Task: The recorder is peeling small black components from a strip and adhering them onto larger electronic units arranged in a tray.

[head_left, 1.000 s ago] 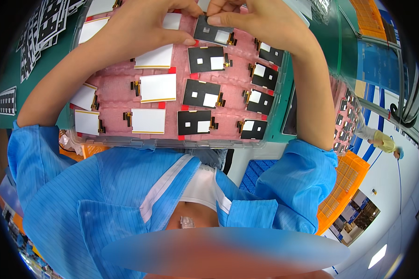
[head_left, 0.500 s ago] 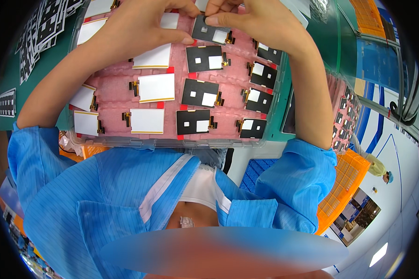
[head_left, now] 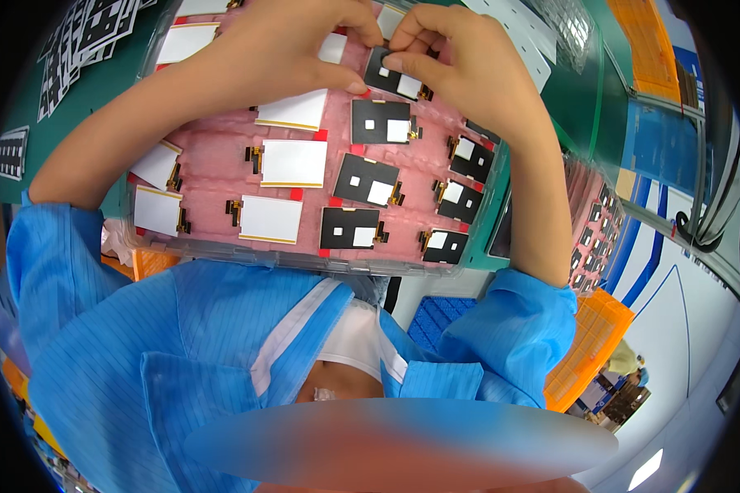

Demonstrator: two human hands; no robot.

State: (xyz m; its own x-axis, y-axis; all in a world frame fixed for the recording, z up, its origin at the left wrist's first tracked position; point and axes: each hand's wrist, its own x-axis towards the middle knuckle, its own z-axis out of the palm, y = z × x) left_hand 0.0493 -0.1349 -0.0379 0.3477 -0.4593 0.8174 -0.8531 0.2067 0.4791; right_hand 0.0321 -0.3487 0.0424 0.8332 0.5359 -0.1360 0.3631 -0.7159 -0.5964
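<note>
A small flat display panel with a black cut-out sheet [head_left: 383, 77] on its face lies in the clear plastic tray [head_left: 337, 262], a short flex cable at its right end. My right hand [head_left: 460, 62] is over its upper part, thumb pressed on the black face and fingers curled in close to it. At the panel's left side is my left hand [head_left: 325, 41], its thumb and index finger apart near the lower and upper corners. Whether those two fingertips touch the panel is hard to tell. Below, several more black-faced panels [head_left: 367, 179] lie in rows.
Several white-faced panels [head_left: 293, 163] rest on the tray's pink lining at the left. Sheets of black cut-outs [head_left: 86, 37] lie on the green table [head_left: 57, 164] at far left. A second pink-lined tray [head_left: 594, 234] and an orange crate [head_left: 588, 349] are at the right.
The view has shifted, so the tray and panels appear lower and slightly to the right. Both hands stay around the same panel, the right thumb still on its face.
</note>
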